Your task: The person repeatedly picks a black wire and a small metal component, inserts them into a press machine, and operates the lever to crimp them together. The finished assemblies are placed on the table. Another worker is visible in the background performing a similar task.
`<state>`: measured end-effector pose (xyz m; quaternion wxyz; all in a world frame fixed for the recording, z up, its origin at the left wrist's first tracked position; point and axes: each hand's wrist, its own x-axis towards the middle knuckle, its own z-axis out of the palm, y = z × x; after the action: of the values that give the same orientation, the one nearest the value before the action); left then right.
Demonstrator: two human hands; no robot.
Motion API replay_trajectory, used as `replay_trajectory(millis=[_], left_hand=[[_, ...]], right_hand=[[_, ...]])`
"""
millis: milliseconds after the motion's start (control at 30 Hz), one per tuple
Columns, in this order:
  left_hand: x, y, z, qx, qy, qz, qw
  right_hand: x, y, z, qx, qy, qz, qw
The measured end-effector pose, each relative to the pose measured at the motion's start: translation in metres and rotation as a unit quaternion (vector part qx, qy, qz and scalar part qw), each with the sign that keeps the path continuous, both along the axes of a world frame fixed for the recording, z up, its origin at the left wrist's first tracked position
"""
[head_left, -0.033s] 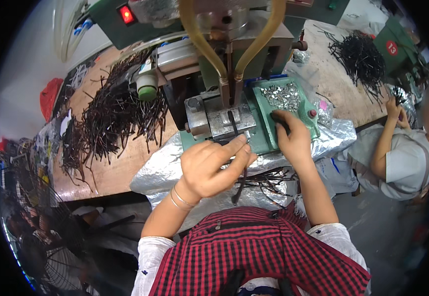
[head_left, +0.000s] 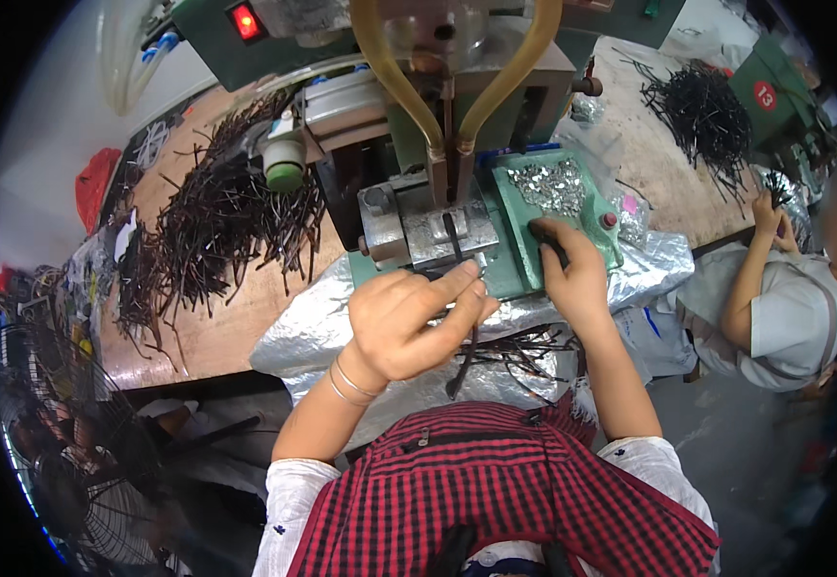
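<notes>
My left hand (head_left: 404, 317) pinches a short black cable (head_left: 463, 361) between thumb and fingers. One end of the cable reaches up into the slot of a metal fixture (head_left: 426, 231), under the machine's two upright electrodes (head_left: 452, 178). Its other end hangs down below my hand. A small shiny piece (head_left: 479, 261) shows at my left fingertips. My right hand (head_left: 572, 269) rests on the near side of a green tray (head_left: 524, 245), with thumb and forefinger apart. Small silvery metal pieces (head_left: 548, 188) lie heaped in that tray.
Black cables (head_left: 216, 221) are piled on the wooden table (head_left: 207, 341) at left. Several more cables (head_left: 524, 356) lie on silver foil (head_left: 313, 332) before me. Brown hoses (head_left: 390, 77) curve down to the electrodes. Another person (head_left: 784, 298) sits at right, holding a bundle.
My left hand and the lower end of the cable have shifted very slightly left. The right hand stays at the tray.
</notes>
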<state>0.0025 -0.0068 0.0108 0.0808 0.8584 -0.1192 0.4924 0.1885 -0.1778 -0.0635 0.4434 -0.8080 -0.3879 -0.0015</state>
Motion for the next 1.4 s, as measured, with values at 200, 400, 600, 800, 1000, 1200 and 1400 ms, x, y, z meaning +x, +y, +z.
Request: replay_trajectory(millis=[200,400,600,800,1000,1200,1400], left_hand=[[-0.002,0.002,-0.007,0.005,-0.017,0.002,1.000],[0.001,0.001,-0.008,-0.002,-0.012,0.000,1.000],[-0.016,-0.013,-0.019,-0.111,0.026,0.002,0.994],[-0.097,0.000,-0.016,-0.045,0.035,0.188,0.980],[-0.100,0.087,0.011,-0.190,0.018,0.362,0.912],[-0.066,0.146,-0.094,-0.042,0.257,0.507,0.822],[-0.089,0.141,-0.091,-0.176,0.288,0.496,0.800]], right_hand=[[0.041,-0.001,0.009,0.145,0.038,-0.070,0.986],[0.019,-0.010,0.002,-0.044,-0.057,-0.060,0.996],[0.010,0.010,0.007,-0.102,-0.173,-0.053,0.978],[0.008,0.005,-0.006,-0.059,-0.170,-0.090,0.980],[0.005,0.013,0.007,0.057,-0.092,-0.079,0.991],[0.006,0.021,-0.003,0.073,-0.083,-0.061,0.992],[-0.001,-0.027,-0.001,0.041,-0.068,-0.133,0.988]])
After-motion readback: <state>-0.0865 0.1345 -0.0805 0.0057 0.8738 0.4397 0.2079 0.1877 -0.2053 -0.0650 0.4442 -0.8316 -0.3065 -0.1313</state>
